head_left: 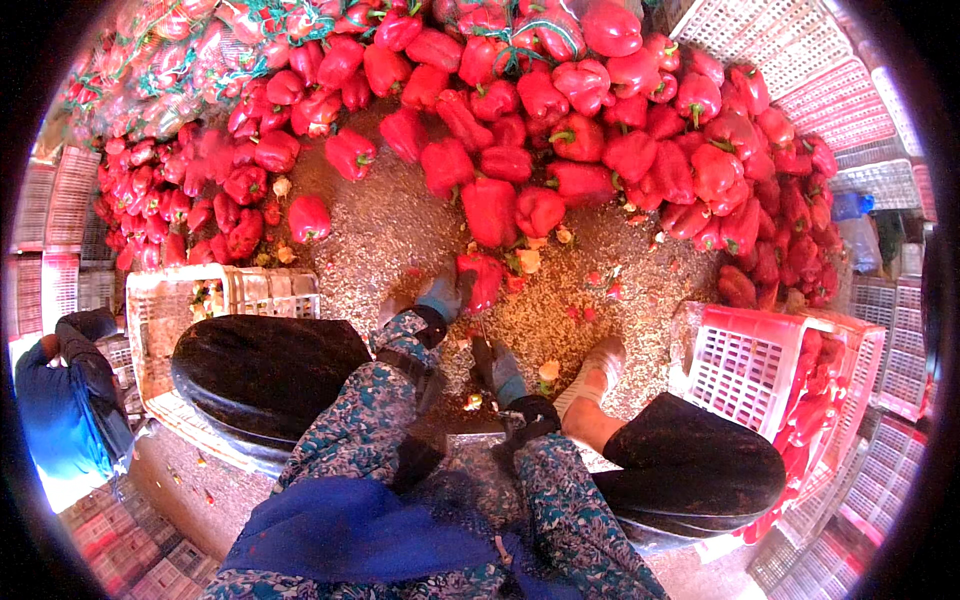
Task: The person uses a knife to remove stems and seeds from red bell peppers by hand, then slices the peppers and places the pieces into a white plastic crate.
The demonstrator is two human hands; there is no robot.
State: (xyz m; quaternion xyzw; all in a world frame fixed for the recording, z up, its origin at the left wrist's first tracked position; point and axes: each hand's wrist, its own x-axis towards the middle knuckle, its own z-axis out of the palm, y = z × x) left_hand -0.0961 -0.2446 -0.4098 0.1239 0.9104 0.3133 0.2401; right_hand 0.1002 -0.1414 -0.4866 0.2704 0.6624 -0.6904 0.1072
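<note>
My left hand, in a grey glove, is closed around a red bell pepper above the littered ground between my feet. Just below it is my right hand, also gloved, with its fingers curled. A thin, narrow thing seems to stick up from the right hand toward the pepper, too small to name. Past my hands lies a large heap of whole red bell peppers, a few of them loose at its near edge. Pale seeds and cut pepper cores are strewn around my hands.
A white plastic crate stands at my left knee. At my right, a crate has red pepper pieces beside or in it. Netted sacks of peppers lie far left. Stacked crates line the right. Another person is at far left.
</note>
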